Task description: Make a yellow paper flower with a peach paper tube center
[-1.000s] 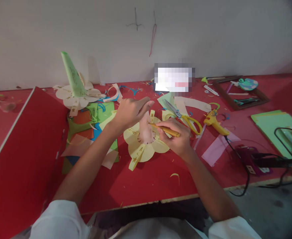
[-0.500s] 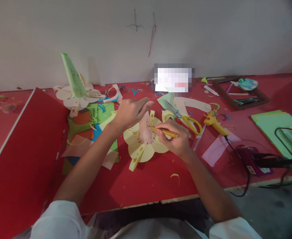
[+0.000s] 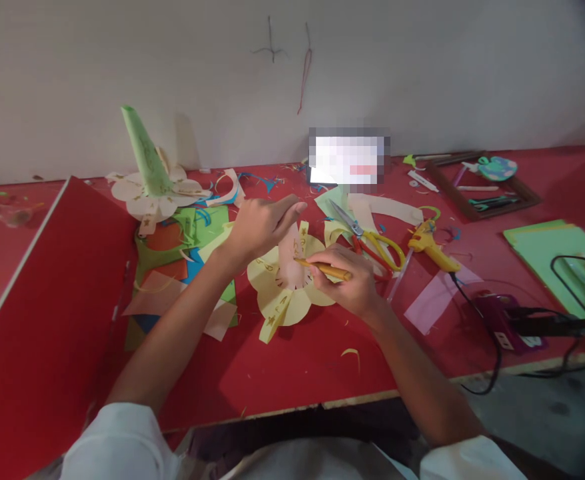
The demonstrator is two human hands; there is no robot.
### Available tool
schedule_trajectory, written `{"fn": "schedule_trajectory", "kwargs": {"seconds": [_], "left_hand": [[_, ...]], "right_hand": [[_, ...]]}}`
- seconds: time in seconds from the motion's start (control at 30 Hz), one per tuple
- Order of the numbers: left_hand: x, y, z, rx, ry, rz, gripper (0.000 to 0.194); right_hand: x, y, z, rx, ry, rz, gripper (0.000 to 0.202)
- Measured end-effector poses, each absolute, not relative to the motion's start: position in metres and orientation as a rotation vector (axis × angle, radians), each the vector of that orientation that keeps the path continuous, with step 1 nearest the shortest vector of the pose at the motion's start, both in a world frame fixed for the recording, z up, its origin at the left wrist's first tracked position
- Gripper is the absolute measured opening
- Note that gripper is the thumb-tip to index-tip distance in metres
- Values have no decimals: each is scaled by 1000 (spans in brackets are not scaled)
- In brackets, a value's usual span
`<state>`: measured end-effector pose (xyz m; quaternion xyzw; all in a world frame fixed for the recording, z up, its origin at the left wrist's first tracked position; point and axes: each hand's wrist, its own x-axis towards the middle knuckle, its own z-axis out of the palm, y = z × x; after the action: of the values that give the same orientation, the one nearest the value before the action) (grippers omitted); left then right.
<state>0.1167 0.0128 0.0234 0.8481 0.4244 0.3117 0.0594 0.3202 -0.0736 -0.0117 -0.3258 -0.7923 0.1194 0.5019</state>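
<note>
A pale pink paper cone (image 3: 287, 268) rises from a yellow flower-shaped paper base (image 3: 292, 311) in front of me. Gold lettering and stars mark the base and its strips, and some writing shows on the cone. My left hand (image 3: 265, 227) is curled over the cone's top; the cone's upper end and some fingers are hidden behind it. Pinched in my right hand (image 3: 352, 277) is a gold pen (image 3: 333, 270), its tip against the cone's side. A similar green paper cone (image 3: 147, 153) on a cream petal base (image 3: 132, 200) stands at the back left.
Scissors (image 3: 380, 248) and a yellow glue gun (image 3: 435, 248) lie right of the flower. Green sheets (image 3: 557, 250), a purple power box (image 3: 510, 327) with cables, and a wooden frame (image 3: 460, 203) are further right. Paper scraps (image 3: 160, 293) and a red board (image 3: 52, 313) lie left.
The pen tip has shifted slightly down the cone, and more gold writing shows above it. My right hand moved a little left; my left hand stays at the cone's top.
</note>
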Motion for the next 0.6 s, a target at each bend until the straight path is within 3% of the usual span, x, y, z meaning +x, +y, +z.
{"fn": "schedule_trajectory", "kwargs": {"seconds": [0.6], "left_hand": [[117, 13, 24, 2544, 1318, 920, 66]], "right_hand": [[324, -75, -17, -766, -1951, 357, 11]]}}
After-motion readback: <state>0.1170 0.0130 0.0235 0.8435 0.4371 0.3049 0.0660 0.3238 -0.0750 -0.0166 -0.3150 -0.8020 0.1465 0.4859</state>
